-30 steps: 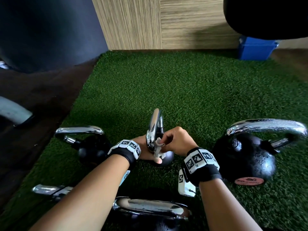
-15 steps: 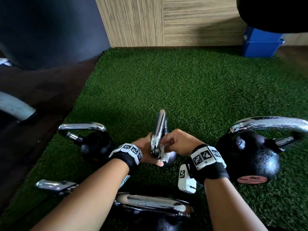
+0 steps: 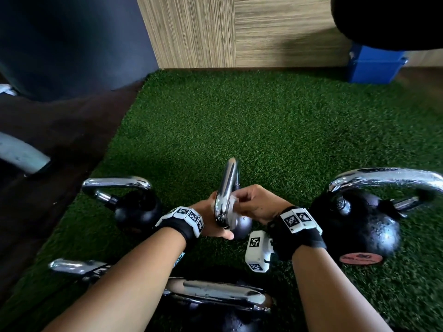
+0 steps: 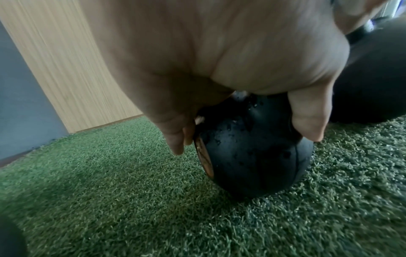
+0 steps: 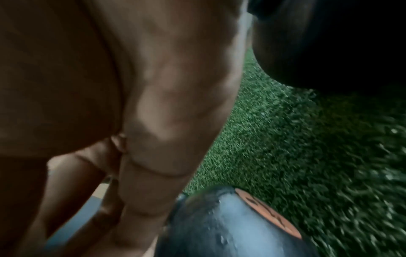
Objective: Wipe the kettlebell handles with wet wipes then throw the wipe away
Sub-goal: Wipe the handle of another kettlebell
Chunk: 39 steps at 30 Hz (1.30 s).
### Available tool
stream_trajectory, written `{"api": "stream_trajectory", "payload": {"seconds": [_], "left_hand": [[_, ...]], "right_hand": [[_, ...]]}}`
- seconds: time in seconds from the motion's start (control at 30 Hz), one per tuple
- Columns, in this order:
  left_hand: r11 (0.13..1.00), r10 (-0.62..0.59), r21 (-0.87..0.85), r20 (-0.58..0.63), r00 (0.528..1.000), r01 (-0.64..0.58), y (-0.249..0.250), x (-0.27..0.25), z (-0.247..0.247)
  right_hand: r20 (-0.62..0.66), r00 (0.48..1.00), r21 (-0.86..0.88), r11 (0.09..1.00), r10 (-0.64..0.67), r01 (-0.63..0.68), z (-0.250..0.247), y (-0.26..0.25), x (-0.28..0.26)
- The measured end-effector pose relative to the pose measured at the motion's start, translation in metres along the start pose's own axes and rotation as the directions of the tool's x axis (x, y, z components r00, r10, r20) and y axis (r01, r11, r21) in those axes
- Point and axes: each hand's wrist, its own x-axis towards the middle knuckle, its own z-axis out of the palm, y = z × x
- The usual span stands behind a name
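Observation:
A small black kettlebell (image 3: 241, 227) stands on the green turf (image 3: 263, 128), its chrome handle (image 3: 229, 183) edge-on to me. My left hand (image 3: 211, 219) grips its ball from the left, thumb across the front. In the left wrist view the left hand (image 4: 241, 132) clasps the wet black ball (image 4: 252, 156), fingers on one side and thumb on the other. My right hand (image 3: 249, 202) pinches a white wipe (image 3: 231, 207) against the lower right side of the handle. The right wrist view shows curled fingers (image 5: 142, 173) above the ball (image 5: 230, 226); the wipe is hidden there.
A small kettlebell (image 3: 136, 209) stands to the left and a big one (image 3: 354, 226) to the right. Another chrome handle (image 3: 215, 293) lies just under my forearms, and one more (image 3: 72, 264) at lower left. A blue bin (image 3: 374, 65) stands at the back right by the wooden wall.
My right hand has slid the wipe a little way up the handle. The left hand keeps its grip on the ball. The head view has shifted slightly.

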Motion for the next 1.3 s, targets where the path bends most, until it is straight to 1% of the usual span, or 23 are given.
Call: {"api": "stream_trajectory", "payload": {"seconds": [0.07,0.13,0.2,0.23,0.3,0.37,0.4,0.47,0.57,0.63,0.7,0.73,0.77,0.83,0.9,0.97,1.03,1.13,1.2,1.3], "left_hand": [[0.996,0.089,0.007,-0.042,0.995,-0.089,0.002,0.003,-0.003],[0.989,0.14,0.049,-0.071,0.988,-0.137,0.002,0.0,-0.004],[0.987,0.152,0.055,-0.067,0.986,-0.149,0.001,-0.003,-0.003],[0.99,0.136,0.055,-0.051,0.989,-0.133,0.001,-0.004,-0.004],[0.994,0.089,0.073,-0.021,0.996,-0.087,0.001,-0.006,-0.004],[0.996,0.042,0.075,0.02,0.999,-0.043,0.001,-0.007,-0.004],[0.999,0.013,0.041,0.018,1.0,-0.014,0.002,-0.009,-0.004],[1.0,0.01,-0.018,-0.015,1.0,-0.01,0.002,-0.011,-0.006],[0.999,0.027,-0.035,-0.025,0.999,-0.028,0.003,-0.013,-0.006],[0.999,0.004,-0.047,-0.001,1.0,-0.004,0.003,-0.012,-0.005],[1.0,-0.019,-0.013,0.029,0.999,0.019,0.003,-0.011,-0.003],[1.0,-0.027,-0.013,0.024,0.999,0.028,0.003,-0.012,-0.003],[0.999,-0.037,-0.033,0.003,0.999,0.037,0.004,-0.013,-0.003],[0.997,-0.046,-0.06,-0.028,0.999,0.044,0.004,-0.014,-0.003],[0.996,-0.074,-0.055,-0.025,0.997,0.072,0.006,-0.015,-0.003],[0.993,-0.115,-0.016,0.004,0.993,0.115,0.009,-0.015,-0.004],[0.992,-0.126,0.023,0.039,0.991,0.125,0.012,-0.017,-0.005],[0.993,-0.112,0.054,0.039,0.993,0.11,0.013,-0.018,-0.006],[0.994,-0.089,0.073,0.03,0.996,0.087,0.013,-0.02,-0.006],[0.995,-0.095,0.013,-0.006,0.995,0.095,0.014,-0.021,-0.005]], "right_hand": [[-0.057,0.998,0.167,0.986,0.01,-0.001,0.001,0.007,0.004],[-0.039,0.999,0.214,0.977,0.016,-0.007,0.002,0.01,0.006],[-0.023,1.0,0.207,0.978,0.017,-0.011,0.003,0.012,0.007],[-0.038,0.999,0.202,0.979,0.018,-0.01,0.003,0.012,0.007],[-0.109,0.994,0.189,0.982,0.014,0.007,0.003,0.009,0.011],[-0.222,0.975,0.184,0.983,0.014,0.028,0.003,0.007,0.014],[-0.272,0.962,0.191,0.981,0.025,0.029,0.003,0.006,0.016],[-0.304,0.951,0.208,0.978,0.045,0.02,0.004,0.007,0.016],[-0.333,0.942,0.181,0.983,0.046,0.016,0.005,0.007,0.015],[-0.412,0.911,0.112,0.993,0.011,0.039,0.001,0.001,0.017],[-0.516,0.855,0.011,0.998,-0.042,0.056,-0.003,-0.005,0.019],[-0.555,0.829,-0.035,0.998,-0.064,0.053,-0.005,-0.008,0.021],[-0.569,0.819,-0.069,0.997,-0.075,0.043,-0.006,-0.01,0.021],[-0.56,0.824,-0.118,0.993,-0.086,0.023,-0.005,-0.013,0.02],[-0.572,0.812,-0.185,0.983,-0.12,0.016,-0.004,-0.013,0.019],[-0.621,0.765,-0.265,0.964,-0.172,0.002,-0.004,-0.016,0.023],[-0.674,0.712,-0.322,0.946,-0.197,-0.043,-0.002,-0.02,0.029],[-0.721,0.663,-0.331,0.941,-0.202,-0.074,-0.001,-0.022,0.036],[-0.733,0.65,-0.33,0.941,-0.2,-0.082,-0.001,-0.02,0.038],[-0.757,0.634,-0.29,0.951,-0.159,-0.107,0.001,-0.019,0.04]]}}
